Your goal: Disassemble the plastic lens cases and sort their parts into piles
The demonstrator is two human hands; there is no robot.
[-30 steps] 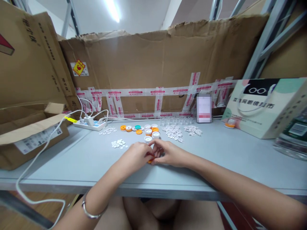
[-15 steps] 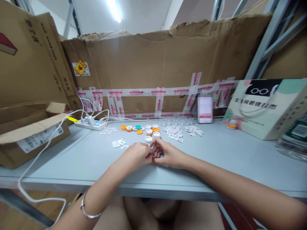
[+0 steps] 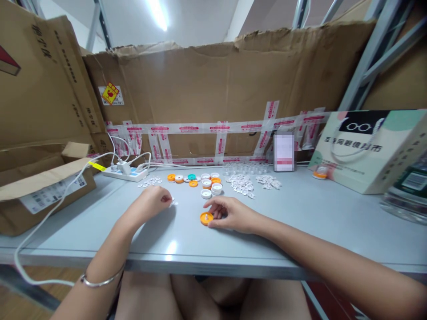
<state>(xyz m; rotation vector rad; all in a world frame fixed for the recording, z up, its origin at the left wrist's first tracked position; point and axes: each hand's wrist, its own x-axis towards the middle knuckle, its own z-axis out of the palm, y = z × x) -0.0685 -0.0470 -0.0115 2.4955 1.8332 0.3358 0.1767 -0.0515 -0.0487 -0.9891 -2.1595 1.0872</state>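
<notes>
My right hand rests on the table with its thumb and bent fingers at the right rim of a round orange cap. The cap lies open side up, with a small whitish piece at its centre. Farther left, my left hand is over the small white discs, fingertips pinched together and pointing down. It covers most of that pile, and whatever is between its fingertips is hidden. Just beyond my right hand stand white caps and stacked white and orange ones.
More caps, one teal, lie farther back. Loose white pieces and clear cups are at the back right, near a phone. A power strip and open carton stand left, a paper bag and bottle right.
My left hand has left my right hand and moved left to the white disc pile. The orange cap, hidden between the hands before, now shows at my right hand, which has barely moved.
</notes>
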